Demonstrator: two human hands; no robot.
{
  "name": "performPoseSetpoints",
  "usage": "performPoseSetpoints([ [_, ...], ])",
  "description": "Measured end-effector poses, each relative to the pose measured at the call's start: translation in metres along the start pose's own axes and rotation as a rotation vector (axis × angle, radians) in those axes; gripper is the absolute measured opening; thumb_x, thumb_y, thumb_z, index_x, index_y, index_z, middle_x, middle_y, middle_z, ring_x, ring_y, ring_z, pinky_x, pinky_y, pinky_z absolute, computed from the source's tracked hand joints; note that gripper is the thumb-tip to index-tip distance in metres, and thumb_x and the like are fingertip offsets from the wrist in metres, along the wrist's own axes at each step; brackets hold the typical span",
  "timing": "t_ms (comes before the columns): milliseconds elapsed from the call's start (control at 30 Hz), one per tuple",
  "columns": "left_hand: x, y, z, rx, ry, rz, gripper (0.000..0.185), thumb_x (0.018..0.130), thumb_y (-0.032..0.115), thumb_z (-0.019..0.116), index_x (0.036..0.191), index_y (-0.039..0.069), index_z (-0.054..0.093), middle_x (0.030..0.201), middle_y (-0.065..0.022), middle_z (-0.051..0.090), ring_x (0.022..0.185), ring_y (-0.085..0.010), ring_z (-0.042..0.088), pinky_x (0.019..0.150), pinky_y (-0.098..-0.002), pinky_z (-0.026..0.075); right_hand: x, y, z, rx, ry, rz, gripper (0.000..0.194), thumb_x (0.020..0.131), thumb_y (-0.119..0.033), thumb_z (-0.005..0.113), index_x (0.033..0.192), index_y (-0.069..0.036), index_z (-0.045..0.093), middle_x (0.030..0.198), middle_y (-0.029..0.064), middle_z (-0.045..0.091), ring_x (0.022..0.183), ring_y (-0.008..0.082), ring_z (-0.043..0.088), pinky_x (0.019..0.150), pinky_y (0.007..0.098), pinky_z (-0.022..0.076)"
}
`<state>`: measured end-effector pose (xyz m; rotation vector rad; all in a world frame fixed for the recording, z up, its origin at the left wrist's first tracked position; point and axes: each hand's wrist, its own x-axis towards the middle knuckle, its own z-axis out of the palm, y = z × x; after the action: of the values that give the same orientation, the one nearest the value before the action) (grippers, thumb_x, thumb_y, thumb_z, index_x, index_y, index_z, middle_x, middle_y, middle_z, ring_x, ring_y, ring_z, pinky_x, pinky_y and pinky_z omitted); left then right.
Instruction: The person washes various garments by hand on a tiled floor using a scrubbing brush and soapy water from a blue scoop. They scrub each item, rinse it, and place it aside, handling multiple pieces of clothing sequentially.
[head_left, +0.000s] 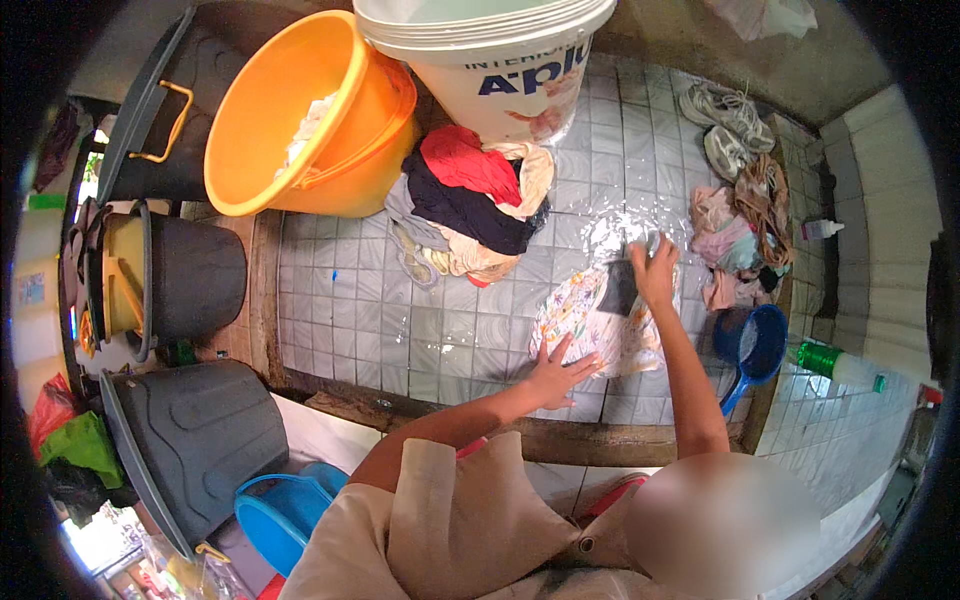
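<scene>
A wet white cloth with a floral print (570, 307) lies spread on the grey tiled floor (450, 330). My left hand (559, 375) is on its near left edge, fingers apart. My right hand (656, 270) is over its far right part, fingers bent downward; whether they grip anything cannot be told. A dark grey rectangular patch (619, 289) shows on the cloth just left of my right hand; its nature is unclear. Shiny water (611, 229) spreads over the tiles beyond the cloth.
Heaped clothes (480, 202) lie left of the cloth, before an orange bucket (382, 161) and a white paint bucket (480, 82). Rightward are more clothes (731, 232), shoes (724, 135), a blue dipper (750, 345) and a plastic bottle (836, 364). A raised edge (585, 441) borders the floor.
</scene>
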<state>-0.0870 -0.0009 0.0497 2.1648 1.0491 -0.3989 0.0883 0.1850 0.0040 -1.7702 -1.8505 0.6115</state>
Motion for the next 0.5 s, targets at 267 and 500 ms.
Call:
performPoseSetpoints([
  [267, 0.03, -0.14, -0.122, -0.268, 0.865, -0.249, 0.022, 0.083, 0.015, 0.052, 0.097, 0.003, 0.064, 0.086, -0.0208, 0.064, 0.08, -0.0376, 0.062, 0.071, -0.047, 0.049, -0.056, -0.025, -0.059, 0.458, -0.362, 0.694, 0.068, 0.085, -0.046, 0.06, 0.119, 0.01, 0.045, 0.11, 0.0244, 0.055, 0.104, 0.035, 0.053, 0.084, 0.0412, 0.0451],
  [500, 0.019, -0.238, -0.174, 0.305, 0.705, -0.49, 0.029, 0.071, 0.012, 0.067, 0.099, 0.009, 0.062, 0.104, -0.0101, 0.055, 0.103, -0.0306, 0.053, 0.082, -0.0439, 0.045, 0.009, -0.077, -0.226, 0.559, 0.302, 0.157, 0.046, 0.09, -0.047, 0.054, 0.108, -0.005, 0.052, 0.089, 0.007, 0.052, 0.065, 0.015, 0.055, 0.055, 0.0277, 0.0478],
])
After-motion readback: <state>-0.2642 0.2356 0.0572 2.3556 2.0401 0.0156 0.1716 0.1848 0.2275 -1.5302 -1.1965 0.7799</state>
